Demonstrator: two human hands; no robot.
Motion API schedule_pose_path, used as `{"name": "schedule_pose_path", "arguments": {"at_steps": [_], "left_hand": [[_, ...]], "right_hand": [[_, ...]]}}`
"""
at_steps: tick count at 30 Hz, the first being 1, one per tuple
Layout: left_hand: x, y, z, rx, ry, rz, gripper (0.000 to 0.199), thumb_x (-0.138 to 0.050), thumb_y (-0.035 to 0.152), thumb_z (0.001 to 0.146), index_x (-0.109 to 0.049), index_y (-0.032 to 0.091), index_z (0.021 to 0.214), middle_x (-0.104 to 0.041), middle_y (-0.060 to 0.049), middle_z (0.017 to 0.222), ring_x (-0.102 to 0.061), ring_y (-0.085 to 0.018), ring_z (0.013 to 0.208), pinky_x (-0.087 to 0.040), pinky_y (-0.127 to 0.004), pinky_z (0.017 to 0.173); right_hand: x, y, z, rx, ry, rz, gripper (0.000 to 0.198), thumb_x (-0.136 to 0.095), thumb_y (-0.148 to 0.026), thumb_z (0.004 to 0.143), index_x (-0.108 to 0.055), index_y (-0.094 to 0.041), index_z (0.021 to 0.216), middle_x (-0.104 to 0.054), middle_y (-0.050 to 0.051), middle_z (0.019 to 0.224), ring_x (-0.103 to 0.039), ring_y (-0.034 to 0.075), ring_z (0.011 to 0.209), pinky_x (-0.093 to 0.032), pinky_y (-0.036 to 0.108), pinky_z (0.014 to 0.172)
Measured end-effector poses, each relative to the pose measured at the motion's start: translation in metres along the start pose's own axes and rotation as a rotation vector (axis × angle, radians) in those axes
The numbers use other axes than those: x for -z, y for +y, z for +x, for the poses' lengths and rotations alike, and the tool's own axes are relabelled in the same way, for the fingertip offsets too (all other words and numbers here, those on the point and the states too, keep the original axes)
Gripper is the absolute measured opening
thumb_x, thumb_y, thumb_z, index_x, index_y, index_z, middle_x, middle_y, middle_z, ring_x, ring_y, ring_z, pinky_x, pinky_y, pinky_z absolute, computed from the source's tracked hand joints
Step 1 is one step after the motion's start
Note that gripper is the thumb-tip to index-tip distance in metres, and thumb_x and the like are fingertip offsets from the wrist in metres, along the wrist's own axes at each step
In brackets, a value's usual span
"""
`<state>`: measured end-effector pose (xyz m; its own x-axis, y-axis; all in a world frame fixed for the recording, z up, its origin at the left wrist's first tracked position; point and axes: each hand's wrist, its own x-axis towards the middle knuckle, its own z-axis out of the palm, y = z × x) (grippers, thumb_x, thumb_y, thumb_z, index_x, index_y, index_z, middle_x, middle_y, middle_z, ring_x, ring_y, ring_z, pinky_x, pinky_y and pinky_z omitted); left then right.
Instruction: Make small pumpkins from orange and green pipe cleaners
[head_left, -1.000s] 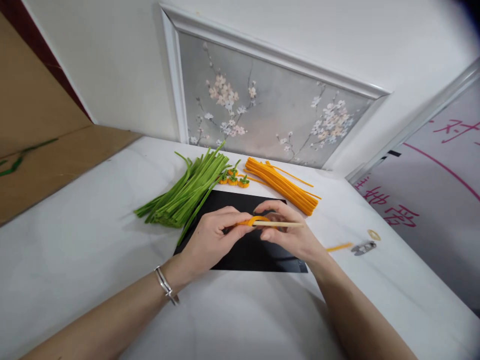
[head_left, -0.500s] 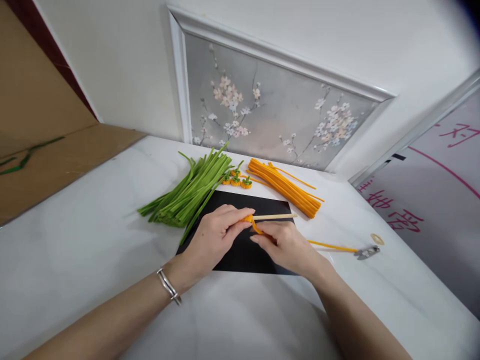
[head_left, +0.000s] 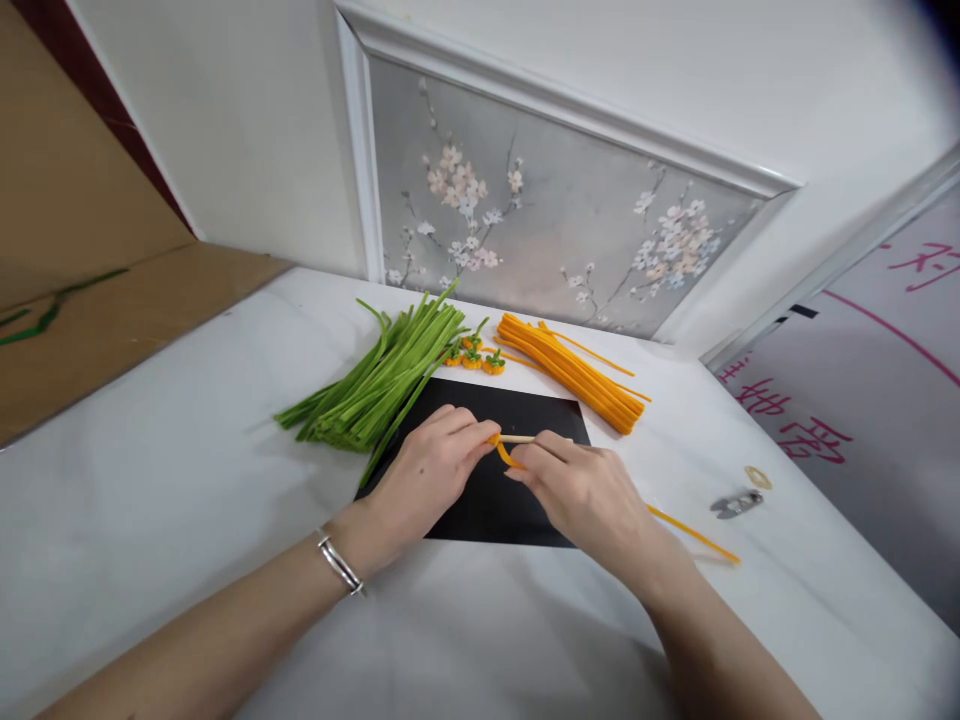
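Over a black mat, my left hand pinches the end of a thin wooden stick where an orange pipe cleaner is coiled around it. My right hand is closed on the same pipe cleaner, a short loop of it bending between the two hands. The long tail sticks out past the right wrist. Part of the stick lies hidden behind my right fingers. Beyond the mat sit several small orange pieces with green tops.
A bundle of green pipe cleaners lies at the mat's left, and an orange bundle at its back right. Small metal snips and a yellowish ring rest on the white table at right. A framed flower panel stands behind.
My right hand has turned and shifted slightly, now covering more of the stick. The pipe cleaner's tail has swung toward me, away from the snips. My left hand stays nearly in place.
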<state>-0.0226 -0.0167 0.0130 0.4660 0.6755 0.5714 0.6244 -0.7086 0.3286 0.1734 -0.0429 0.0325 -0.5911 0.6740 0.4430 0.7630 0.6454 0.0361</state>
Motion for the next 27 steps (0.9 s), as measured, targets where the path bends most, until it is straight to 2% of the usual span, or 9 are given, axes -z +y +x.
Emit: {"name": "schedule_pose_path", "arguments": {"at_steps": [6,9,11,16,20,23,27], "left_hand": [[0.001,0.0,0.0,0.131,-0.023,-0.052,0.018,-0.048,0.017,0.094,-0.066,0.017,0.098,-0.061,-0.004,0.084,-0.055,-0.017,0.079,-0.047,-0.031,0.072],[-0.001,0.001,0.0,0.131,-0.04,-0.049,0.02,-0.046,0.017,0.095,-0.066,0.017,0.098,-0.061,-0.004,0.084,-0.055,-0.018,0.08,-0.047,-0.032,0.074],[-0.002,0.002,-0.001,0.109,-0.054,-0.035,0.022,-0.044,0.017,0.095,-0.066,0.016,0.098,-0.061,-0.004,0.083,-0.054,-0.018,0.079,-0.047,-0.031,0.072],[0.0,0.007,0.0,0.022,-0.09,0.014,0.022,-0.044,0.014,0.094,-0.066,0.017,0.096,-0.061,-0.005,0.081,-0.052,-0.019,0.076,-0.045,-0.031,0.069],[0.001,0.009,0.001,-0.077,-0.163,0.09,0.023,-0.045,0.015,0.094,-0.068,0.016,0.09,-0.06,-0.004,0.076,-0.049,-0.018,0.07,-0.041,-0.03,0.064],[0.0,0.01,0.001,-0.122,-0.161,0.072,0.023,-0.046,0.017,0.094,-0.069,0.017,0.09,-0.06,-0.004,0.076,-0.048,-0.017,0.069,-0.04,-0.03,0.064],[0.0,0.011,0.0,-0.168,-0.113,-0.067,0.02,-0.047,0.016,0.094,-0.067,0.017,0.092,-0.062,-0.004,0.079,-0.05,-0.016,0.072,-0.043,-0.029,0.066]], "right_hand": [[0.012,-0.004,-0.001,0.007,-0.08,-0.053,0.014,-0.049,-0.015,0.094,-0.062,-0.018,0.093,-0.065,0.004,0.082,-0.061,0.015,0.066,-0.033,0.028,0.05],[0.013,-0.007,-0.002,0.038,-0.105,-0.058,0.021,-0.046,-0.007,0.091,-0.063,-0.018,0.097,-0.065,0.005,0.086,-0.061,0.017,0.073,-0.039,0.027,0.057],[0.012,-0.006,-0.002,0.055,-0.052,-0.041,0.024,-0.044,-0.005,0.091,-0.063,-0.018,0.098,-0.066,0.005,0.09,-0.061,0.017,0.076,-0.042,0.027,0.06],[0.008,0.001,0.001,0.03,0.146,0.062,0.025,-0.043,-0.012,0.095,-0.066,-0.021,0.098,-0.069,0.005,0.094,-0.062,0.015,0.08,-0.046,0.026,0.068],[0.007,0.007,0.003,-0.02,0.226,0.104,0.018,-0.051,-0.022,0.095,-0.069,-0.022,0.095,-0.071,0.005,0.089,-0.064,0.016,0.078,-0.047,0.027,0.073],[0.005,0.014,0.003,-0.109,0.214,0.15,0.018,-0.053,-0.029,0.094,-0.071,-0.022,0.095,-0.071,0.005,0.089,-0.065,0.017,0.079,-0.049,0.027,0.072],[0.0,0.03,0.002,-0.2,0.124,0.331,0.019,-0.055,-0.032,0.093,-0.071,-0.024,0.095,-0.069,0.005,0.094,-0.066,0.017,0.083,-0.05,0.028,0.078]]}}
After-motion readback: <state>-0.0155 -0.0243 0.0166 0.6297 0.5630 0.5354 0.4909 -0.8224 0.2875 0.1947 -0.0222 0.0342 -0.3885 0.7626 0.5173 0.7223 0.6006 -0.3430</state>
